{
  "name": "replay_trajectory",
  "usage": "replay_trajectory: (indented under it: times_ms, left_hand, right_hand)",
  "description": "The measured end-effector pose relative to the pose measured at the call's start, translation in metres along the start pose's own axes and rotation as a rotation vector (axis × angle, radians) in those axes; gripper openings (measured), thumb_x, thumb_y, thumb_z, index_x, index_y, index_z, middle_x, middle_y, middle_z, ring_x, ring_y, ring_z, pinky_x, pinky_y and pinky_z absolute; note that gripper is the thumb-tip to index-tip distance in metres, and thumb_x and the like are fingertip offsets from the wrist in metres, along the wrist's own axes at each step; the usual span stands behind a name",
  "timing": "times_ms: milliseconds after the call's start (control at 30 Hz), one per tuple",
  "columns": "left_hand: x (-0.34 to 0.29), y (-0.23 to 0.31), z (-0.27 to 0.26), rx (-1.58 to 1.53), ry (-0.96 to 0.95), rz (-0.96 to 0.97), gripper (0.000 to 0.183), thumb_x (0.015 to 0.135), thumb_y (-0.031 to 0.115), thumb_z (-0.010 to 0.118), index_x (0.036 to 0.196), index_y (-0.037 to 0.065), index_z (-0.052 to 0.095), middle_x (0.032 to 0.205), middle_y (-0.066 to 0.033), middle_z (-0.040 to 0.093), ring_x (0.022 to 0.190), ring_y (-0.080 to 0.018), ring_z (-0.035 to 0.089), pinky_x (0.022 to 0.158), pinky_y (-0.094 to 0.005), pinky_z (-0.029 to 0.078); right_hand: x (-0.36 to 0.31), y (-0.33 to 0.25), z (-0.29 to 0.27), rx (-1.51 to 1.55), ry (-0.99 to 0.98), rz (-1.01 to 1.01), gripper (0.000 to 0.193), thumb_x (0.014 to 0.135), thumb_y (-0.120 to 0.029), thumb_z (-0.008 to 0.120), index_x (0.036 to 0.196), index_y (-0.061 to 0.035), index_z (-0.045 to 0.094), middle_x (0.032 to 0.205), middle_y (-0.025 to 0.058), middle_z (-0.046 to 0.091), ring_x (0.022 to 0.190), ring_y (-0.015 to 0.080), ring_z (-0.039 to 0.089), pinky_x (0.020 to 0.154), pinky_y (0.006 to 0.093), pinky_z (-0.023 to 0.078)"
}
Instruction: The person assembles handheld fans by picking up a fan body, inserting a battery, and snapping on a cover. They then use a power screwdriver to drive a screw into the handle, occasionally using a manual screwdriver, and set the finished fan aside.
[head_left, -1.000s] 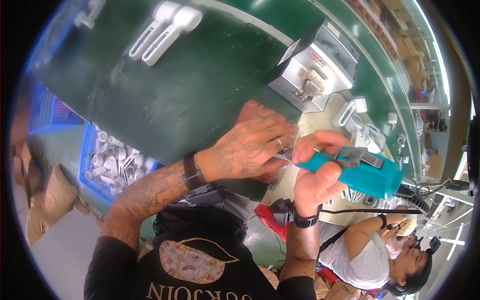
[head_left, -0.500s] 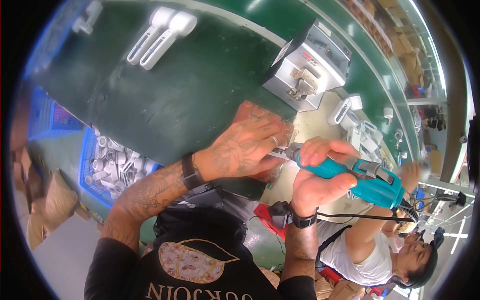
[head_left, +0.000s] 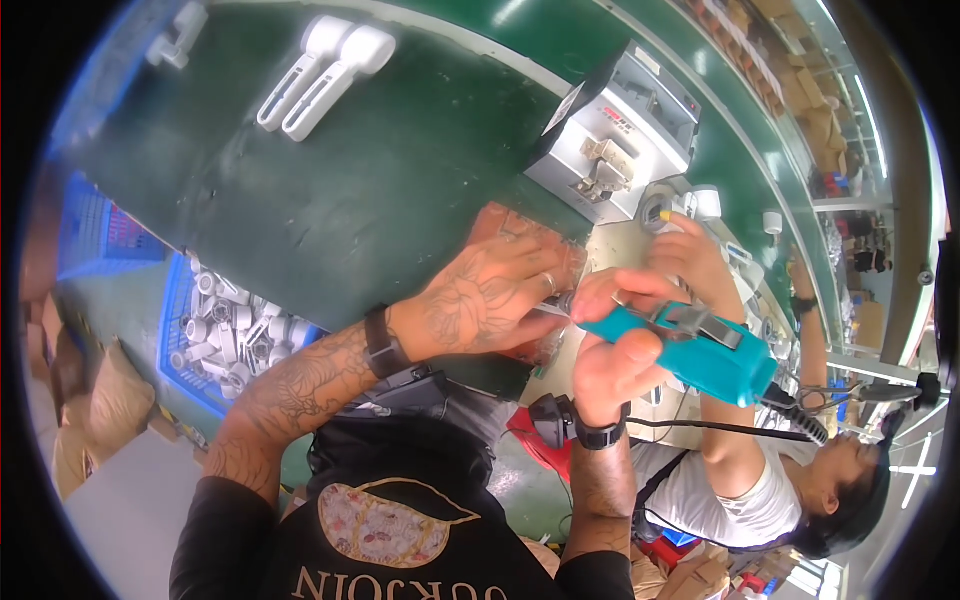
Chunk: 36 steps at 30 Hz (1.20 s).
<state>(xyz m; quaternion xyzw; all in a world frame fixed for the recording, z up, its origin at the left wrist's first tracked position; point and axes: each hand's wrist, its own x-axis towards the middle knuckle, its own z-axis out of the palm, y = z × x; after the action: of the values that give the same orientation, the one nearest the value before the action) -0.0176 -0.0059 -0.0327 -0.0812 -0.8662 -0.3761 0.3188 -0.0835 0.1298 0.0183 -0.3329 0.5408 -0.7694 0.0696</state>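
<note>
My right hand (head_left: 615, 350) is closed around a teal electric screwdriver (head_left: 715, 362), held nearly level and pointing left. A coiled cord runs from its back end. The driver's tip meets a small white plastic part (head_left: 548, 308), which my left hand (head_left: 490, 295) pins down with its fingers. Most of that part is hidden under those fingers. Beneath the left hand lies a worn reddish-brown board (head_left: 508, 222) on the green tabletop (head_left: 330, 205).
A grey metal machine (head_left: 620, 130) stands behind the board. A co-worker's hand (head_left: 692, 255) reaches among white parts (head_left: 706, 203) at the right. Two white handled housings (head_left: 335, 75) lie at the far left. A blue basket (head_left: 185, 375) of white parts sits left, below the tabletop.
The screwdriver and my right hand have shifted left and slightly down, closer to my left hand, which stays put. The co-worker's arm has reached forward to the white parts by the machine.
</note>
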Motion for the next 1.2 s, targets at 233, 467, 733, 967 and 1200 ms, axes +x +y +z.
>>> replay_trajectory:
  times_ms: [233, 467, 733, 967, 1200]
  left_hand:
    - [0.005, -0.004, 0.000, -0.032, -0.036, 0.026, 0.031, 0.078, 0.024, 0.081, 0.104, 0.010, 0.070, 0.102, -0.0081, 0.067, 0.089, -0.0287, 0.063, 0.079, -0.0417, 0.054]
    - [0.019, -0.019, -0.005, 0.189, -0.257, -0.010, 0.032, 0.085, 0.034, 0.077, 0.107, 0.011, 0.072, 0.106, -0.0069, 0.065, 0.100, -0.0264, 0.059, 0.086, -0.0396, 0.049]
    - [0.008, -0.023, -0.006, 0.093, -0.217, 0.075, 0.042, 0.089, 0.038, 0.074, 0.122, 0.014, 0.069, 0.111, -0.0016, 0.063, 0.102, -0.0222, 0.056, 0.090, -0.0377, 0.047]
    - [0.013, -0.020, -0.005, 0.099, -0.250, 0.019, 0.042, 0.089, 0.039, 0.074, 0.122, 0.014, 0.069, 0.111, -0.0012, 0.063, 0.103, -0.0219, 0.056, 0.093, -0.0377, 0.045]
    - [0.006, -0.026, -0.003, 0.080, -0.193, -0.002, 0.043, 0.086, 0.038, 0.076, 0.121, 0.015, 0.071, 0.115, -0.0012, 0.066, 0.102, -0.0230, 0.057, 0.091, -0.0380, 0.047]
  right_hand:
    - [0.019, -0.018, -0.015, -0.106, 0.092, -0.147, 0.076, 0.093, -0.078, 0.047, 0.114, -0.0055, 0.058, 0.066, 0.0020, 0.047, 0.056, 0.0163, 0.046, 0.055, 0.0295, 0.037]
    - [0.073, -0.011, -0.010, -0.117, 0.216, -0.097, 0.064, 0.104, -0.059, 0.048, 0.113, 0.0037, 0.057, 0.072, 0.0051, 0.052, 0.064, 0.0186, 0.052, 0.066, 0.0345, 0.045]
    - [0.128, 0.024, 0.003, -0.339, 0.137, -0.014, 0.043, 0.108, -0.037, 0.050, 0.105, 0.0042, 0.061, 0.077, 0.0079, 0.061, 0.070, 0.0169, 0.060, 0.062, 0.0296, 0.046]
    - [0.128, 0.045, -0.004, -0.340, 0.098, -0.067, 0.039, 0.108, -0.034, 0.052, 0.099, 0.0029, 0.061, 0.073, 0.0073, 0.061, 0.067, 0.0170, 0.061, 0.059, 0.0290, 0.046]
    - [0.093, 0.013, 0.004, -0.287, 0.149, 0.083, 0.036, 0.107, -0.032, 0.050, 0.104, 0.0029, 0.059, 0.072, 0.0064, 0.055, 0.065, 0.0165, 0.056, 0.059, 0.0311, 0.046]
